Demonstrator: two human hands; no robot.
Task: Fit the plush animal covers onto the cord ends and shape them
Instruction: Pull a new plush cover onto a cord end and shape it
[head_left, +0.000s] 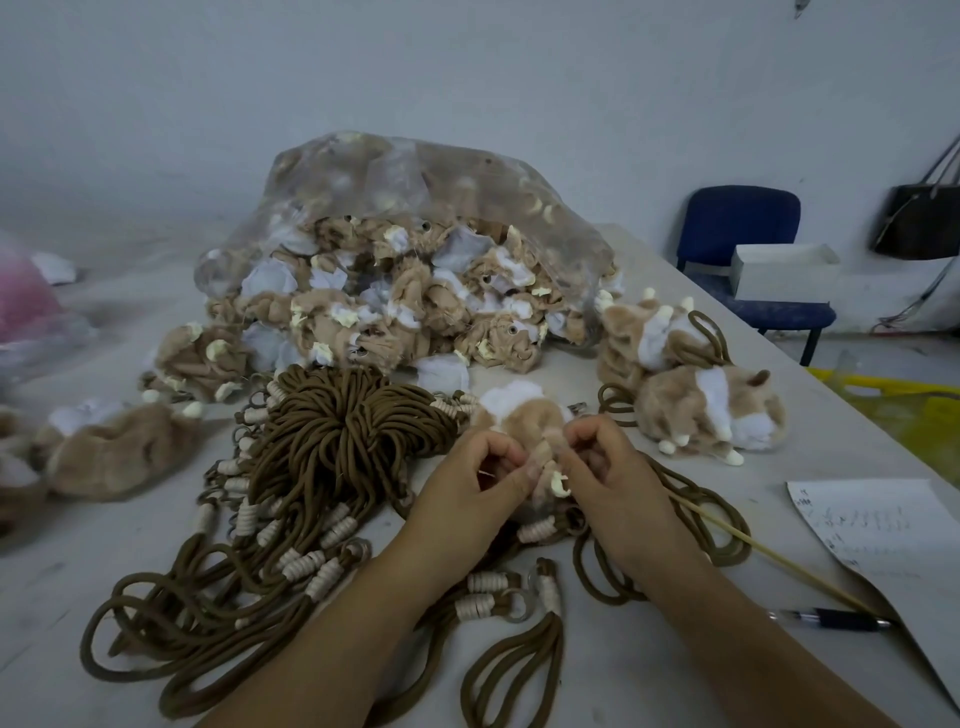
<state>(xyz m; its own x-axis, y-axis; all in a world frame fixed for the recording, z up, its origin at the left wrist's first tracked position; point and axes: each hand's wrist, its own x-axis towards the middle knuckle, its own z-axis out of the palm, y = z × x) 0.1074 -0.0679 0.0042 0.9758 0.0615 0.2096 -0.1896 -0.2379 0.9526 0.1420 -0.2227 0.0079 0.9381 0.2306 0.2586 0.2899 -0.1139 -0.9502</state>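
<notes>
Both hands, left (467, 480) and right (605, 470), pinch the tan plush cover (524, 415) above the tabletop (779, 415); it looks light, floppy, best gripped at its open hem.

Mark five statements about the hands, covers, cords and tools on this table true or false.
1. The left hand and right hand both pinch one cover. True.
2. The bag is tied shut. False: its mouth is open and covers spill out.
3. A pen lies right of the right forearm. True.
4. The stick stands upright. False: it lies flat.
5. The cords are red. False: they are brown.
</notes>
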